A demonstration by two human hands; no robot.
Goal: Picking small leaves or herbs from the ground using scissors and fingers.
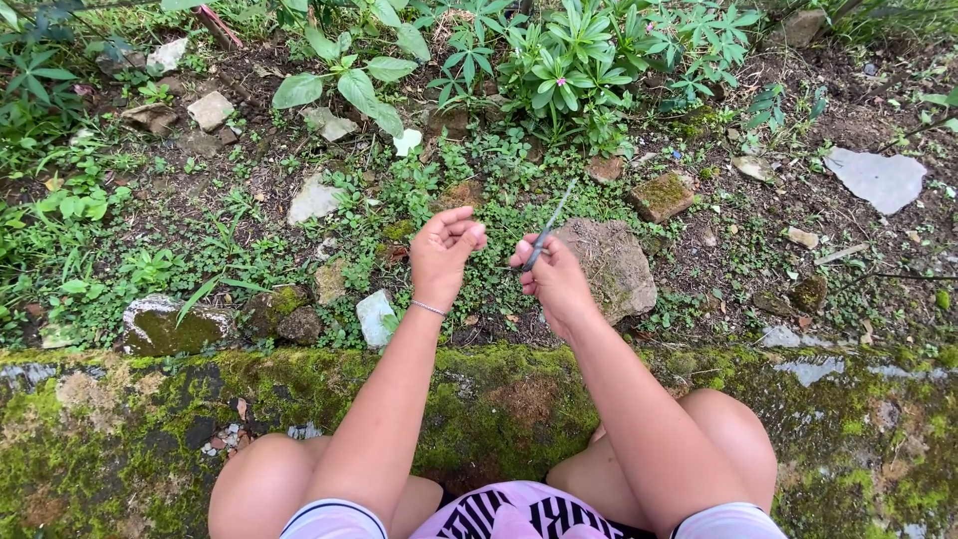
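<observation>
My right hand (pixel 552 277) pinches a thin grey-green strip, like a blade of grass or a leaf stalk (pixel 547 228), which sticks up and away from the fingers. My left hand (pixel 444 255) is raised beside it, a little apart, fingers loosely curled with nothing visible in them; a thin bracelet circles the wrist. Both hands hover above weedy soil, in front of my bare knees.
A mossy concrete ledge (pixel 120 429) runs across in front of my knees. Beyond it lie a large grey-brown stone (pixel 614 265), scattered stones and rubble (pixel 311 200), low weeds and leafy green plants (pixel 569 60) at the back.
</observation>
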